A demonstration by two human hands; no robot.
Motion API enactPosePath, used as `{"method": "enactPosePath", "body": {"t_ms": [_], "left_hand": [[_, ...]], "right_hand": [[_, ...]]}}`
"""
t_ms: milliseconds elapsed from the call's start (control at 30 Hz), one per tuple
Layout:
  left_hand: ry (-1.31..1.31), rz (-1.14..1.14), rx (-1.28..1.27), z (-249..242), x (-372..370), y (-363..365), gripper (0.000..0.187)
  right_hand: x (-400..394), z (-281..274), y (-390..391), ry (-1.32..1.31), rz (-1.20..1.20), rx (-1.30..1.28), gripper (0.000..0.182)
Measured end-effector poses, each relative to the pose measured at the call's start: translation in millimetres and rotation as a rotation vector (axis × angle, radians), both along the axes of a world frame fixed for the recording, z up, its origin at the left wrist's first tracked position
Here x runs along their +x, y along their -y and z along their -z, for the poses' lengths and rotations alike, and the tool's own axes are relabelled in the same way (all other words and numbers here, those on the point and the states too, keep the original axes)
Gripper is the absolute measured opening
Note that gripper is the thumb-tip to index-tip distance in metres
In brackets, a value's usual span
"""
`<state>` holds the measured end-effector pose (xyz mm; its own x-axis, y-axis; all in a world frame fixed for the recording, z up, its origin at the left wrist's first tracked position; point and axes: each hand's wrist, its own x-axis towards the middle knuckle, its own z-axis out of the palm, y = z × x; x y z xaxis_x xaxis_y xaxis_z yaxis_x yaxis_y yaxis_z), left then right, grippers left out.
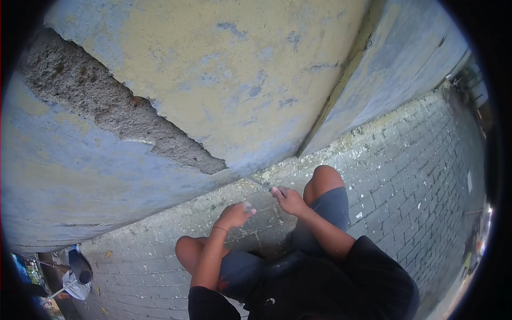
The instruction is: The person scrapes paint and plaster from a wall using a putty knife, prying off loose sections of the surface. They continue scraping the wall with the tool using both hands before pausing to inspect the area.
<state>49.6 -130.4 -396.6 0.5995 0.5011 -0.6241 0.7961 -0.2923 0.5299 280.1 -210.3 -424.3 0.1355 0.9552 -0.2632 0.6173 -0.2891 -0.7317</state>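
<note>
My right hand [288, 200] is wrapped round the handle of a scraper [258, 182], a slim tool with a thin grey blade. The blade points up and left, its tip close to the foot of the painted wall [229, 106]. To the left, my left hand [233, 216] hangs in front of the wall with curled fingers. Its fingertips are whitish, and I cannot tell what is in them. Just above both hands, the lower end of a bare rough plaster patch [122, 114] meets the wall's yellow and blue paint.
Grey paving bricks [405, 181] cover the ground, sprinkled with pale chips along the wall's base. A vertical ridge [341, 85] juts from the wall on the right. My bent knees [325, 184] flank my hands. A white bag [77, 285] lies at lower left.
</note>
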Motion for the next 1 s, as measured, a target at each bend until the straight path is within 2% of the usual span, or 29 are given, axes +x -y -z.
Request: {"method": "enactPosePath", "body": {"t_ms": [67, 100, 167, 233, 300, 367, 400, 467, 500, 567, 600, 633, 700, 733, 800, 900, 1000], "left_hand": [[0.186, -0.175, 0.007, -5.1, -17.0, 14.7, 0.059], [0.194, -0.165, -0.007, -2.4, -24.2, 13.4, 0.059], [0.057, -0.211, 0.229, 7.5, -38.8, 15.9, 0.058], [-0.104, -0.169, 0.306, -5.7, -29.9, -3.2, 0.059], [0.21, -0.286, 0.471, -12.8, -13.8, -19.0, 0.058], [0.382, -0.505, 0.43, -32.5, 8.7, -24.1, 0.053], [0.378, -0.486, 0.412, -31.4, 10.1, -19.6, 0.053], [0.46, -0.508, 0.657, -33.1, 11.4, -21.0, 0.049], [0.465, -0.492, 0.663, -34.7, 10.5, -20.5, 0.049], [0.608, -0.607, 0.805, -39.6, 5.0, -19.0, 0.047], [0.635, -0.664, 0.774, -46.6, 2.2, -19.4, 0.045], [0.643, -0.654, 0.781, -51.0, -0.4, -20.9, 0.045], [0.748, -0.817, 0.87, -55.5, -9.2, -20.8, 0.045], [0.758, -0.816, 0.873, -56.2, -13.1, -21.2, 0.045], [0.751, -0.933, 1.098, -60.9, -25.5, -23.5, 0.048], [0.713, -1.031, 1.224, -74.6, -48.7, -26.3, 0.051], [0.674, -0.943, 1.387, -120.6, -66.4, -29.7, 0.054]], "right_hand": [[10.8, -13.4, -1.2, -0.189, 0.016, 0.025, 0.032], [15.2, -20.6, -2.6, -0.18, 0.027, 0.015, 0.032], [25.9, -39.6, -1.9, -0.473, 0.066, 0.095, 0.026], [39.1, -78.1, -11.5, -0.59, 0.144, 0.116, 0.023], [52.2, -103.8, -29.0, -0.673, 0.249, 0.333, 0.02], [64.5, -135.5, -48.2, -0.821, 0.383, 0.49, 0.016], [69.5, -139.3, -55.5, -0.817, 0.41, 0.484, 0.016], [75.4, -145.5, -72.5, -0.974, 0.472, 0.546, 0.019], [72.4, -139.3, -74.8, -0.976, 0.481, 0.56, 0.019], [64.3, -112.4, -77.5, -1.012, 0.543, 0.607, 0.023], [56.1, -100.9, -72.4, -1.017, 0.598, 0.606, 0.022], [51.0, -96.2, -66.4, -0.989, 0.607, 0.55, 0.022], [41.8, -92.8, -60.7, -0.95, 0.589, 0.497, 0.024], [39.3, -94.6, -64.0, -0.946, 0.586, 0.506, 0.024], [33.9, -98.1, -74.2, -0.781, 0.581, 0.503, 0.033], [28.8, -67.3, -90.1, -0.66, 0.583, 0.563, 0.042], [21.5, -34.1, -88.6, -0.512, 0.568, 0.54, 0.043]]}}
